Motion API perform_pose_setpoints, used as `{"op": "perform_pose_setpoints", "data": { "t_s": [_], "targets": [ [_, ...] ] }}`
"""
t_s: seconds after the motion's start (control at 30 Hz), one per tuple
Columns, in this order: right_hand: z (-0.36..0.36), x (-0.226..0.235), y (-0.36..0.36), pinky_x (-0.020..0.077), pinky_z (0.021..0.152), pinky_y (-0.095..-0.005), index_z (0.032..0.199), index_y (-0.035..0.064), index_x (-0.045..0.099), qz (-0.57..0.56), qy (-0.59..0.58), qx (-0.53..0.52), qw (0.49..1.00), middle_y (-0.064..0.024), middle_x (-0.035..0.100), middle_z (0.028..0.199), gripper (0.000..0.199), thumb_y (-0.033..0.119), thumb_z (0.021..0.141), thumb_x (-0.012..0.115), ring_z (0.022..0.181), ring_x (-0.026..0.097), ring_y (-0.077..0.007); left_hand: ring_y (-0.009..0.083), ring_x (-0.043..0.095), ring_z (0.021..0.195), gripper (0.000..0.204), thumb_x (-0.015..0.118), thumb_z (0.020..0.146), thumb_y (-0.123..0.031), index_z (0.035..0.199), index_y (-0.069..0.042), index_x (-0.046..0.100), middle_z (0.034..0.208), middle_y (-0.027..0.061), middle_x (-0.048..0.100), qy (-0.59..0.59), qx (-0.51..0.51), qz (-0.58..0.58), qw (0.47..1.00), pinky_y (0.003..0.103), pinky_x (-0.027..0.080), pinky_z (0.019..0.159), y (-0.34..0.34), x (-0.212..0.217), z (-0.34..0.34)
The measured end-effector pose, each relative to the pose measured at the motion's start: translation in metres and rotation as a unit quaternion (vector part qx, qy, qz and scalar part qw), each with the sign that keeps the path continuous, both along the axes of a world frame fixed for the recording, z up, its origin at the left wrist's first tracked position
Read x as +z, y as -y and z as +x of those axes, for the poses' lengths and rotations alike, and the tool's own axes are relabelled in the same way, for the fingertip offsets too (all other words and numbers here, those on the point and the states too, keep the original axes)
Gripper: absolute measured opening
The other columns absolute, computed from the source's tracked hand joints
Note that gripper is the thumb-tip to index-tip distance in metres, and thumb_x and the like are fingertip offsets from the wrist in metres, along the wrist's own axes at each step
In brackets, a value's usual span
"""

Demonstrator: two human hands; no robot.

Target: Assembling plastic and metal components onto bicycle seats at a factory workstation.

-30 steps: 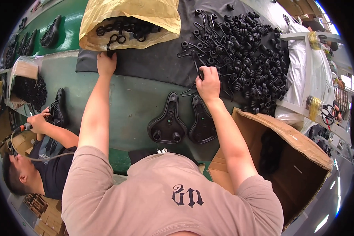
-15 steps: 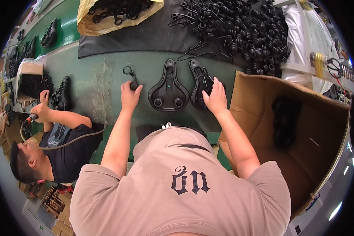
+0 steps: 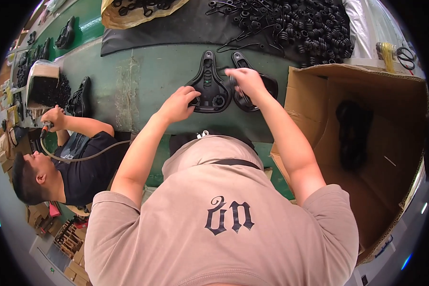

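Two black bike saddles (image 3: 209, 83) lie underside-up side by side on the green bench (image 3: 143, 81), the second saddle (image 3: 257, 83) just right of the first. One open cardboard box (image 3: 367, 143) at the bench's right end. One yellow bag (image 3: 138, 12) at the far edge. The black springs (image 3: 300, 28) beyond the saddles are too many to count. Two people at the bench.

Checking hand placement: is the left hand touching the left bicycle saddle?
Touching: the head view shows the left hand with fingers resting on the saddle's wide rear edge.

My right hand (image 3: 245, 78) is covering much of the second saddle (image 3: 257, 83); whatever my fingers are pinching is blurring.
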State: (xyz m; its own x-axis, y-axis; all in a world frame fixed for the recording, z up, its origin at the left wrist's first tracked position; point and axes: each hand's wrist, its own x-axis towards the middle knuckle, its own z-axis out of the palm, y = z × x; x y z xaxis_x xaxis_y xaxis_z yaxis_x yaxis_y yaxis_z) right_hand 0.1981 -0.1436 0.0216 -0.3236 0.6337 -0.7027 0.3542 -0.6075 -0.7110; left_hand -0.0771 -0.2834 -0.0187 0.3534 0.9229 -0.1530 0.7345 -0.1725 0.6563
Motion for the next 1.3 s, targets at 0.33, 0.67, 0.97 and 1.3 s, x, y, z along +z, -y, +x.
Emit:
{"op": "perform_pose_setpoints", "data": {
  "t_s": [0.33, 0.67, 0.97, 1.3],
  "targets": [
    [-0.095, -0.025, 0.01, 0.0623, 0.088, -0.0518, 0.103, -0.006, 0.073, 0.326, 0.269, 0.255, 0.87, -0.0288, 0.075, 0.097, 0.049, 0.04, 0.087, 0.075, 0.097, 0.076, -0.045, 0.0307, 0.067, 0.109, 0.059, 0.089, 0.075, -0.002, 0.13, -0.008, 0.068, 0.125, 0.0089, 0.064, 0.125, 0.108, -0.122, 0.979, 0.039, 0.06, 0.09, 0.005, -0.019, -0.001],
    [-0.07, -0.047, 0.047, 0.0535, 0.104, -0.0549, 0.149, -0.0049, 0.053, 0.466, 0.262, 0.182, 0.825, -0.0274, 0.064, 0.135, 0.087, 0.053, 0.089, 0.079, 0.123, 0.064, -0.0461, 0.0403, 0.056, 0.133, 0.056, 0.086, 0.085, -0.027, 0.131, -0.002, 0.068, 0.139, 0.0178, 0.065, 0.097, 0.207, 0.091, 0.969, 0.05, 0.046, 0.114, -0.002, -0.009, 0.014],
    [-0.075, -0.1, 0.058, 0.0482, 0.093, -0.0505, 0.149, 0.0015, 0.058, 0.542, 0.246, 0.066, 0.801, -0.0186, 0.067, 0.121, 0.082, 0.047, 0.084, 0.077, 0.108, 0.065, -0.038, 0.0411, 0.07, 0.104, 0.037, 0.066, 0.102, -0.041, 0.109, -0.007, 0.078, 0.11, 0.0172, 0.078, -0.051, 0.378, 0.088, 0.92, 0.053, 0.052, 0.093, -0.043, -0.066, 0.061],
    [0.05, -0.078, -0.017, 0.0549, 0.099, -0.0518, 0.132, 0.002, 0.066, 0.52, 0.36, 0.105, 0.767, -0.0211, 0.068, 0.125, 0.058, 0.039, 0.089, 0.079, 0.12, 0.064, -0.0402, 0.0277, 0.074, 0.113, 0.055, 0.074, 0.103, -0.039, 0.144, -0.005, 0.061, 0.127, 0.012, 0.075, 0.226, 0.444, -0.419, 0.759, 0.054, 0.063, 0.084, -0.038, -0.068, 0.002]
  ]
}}
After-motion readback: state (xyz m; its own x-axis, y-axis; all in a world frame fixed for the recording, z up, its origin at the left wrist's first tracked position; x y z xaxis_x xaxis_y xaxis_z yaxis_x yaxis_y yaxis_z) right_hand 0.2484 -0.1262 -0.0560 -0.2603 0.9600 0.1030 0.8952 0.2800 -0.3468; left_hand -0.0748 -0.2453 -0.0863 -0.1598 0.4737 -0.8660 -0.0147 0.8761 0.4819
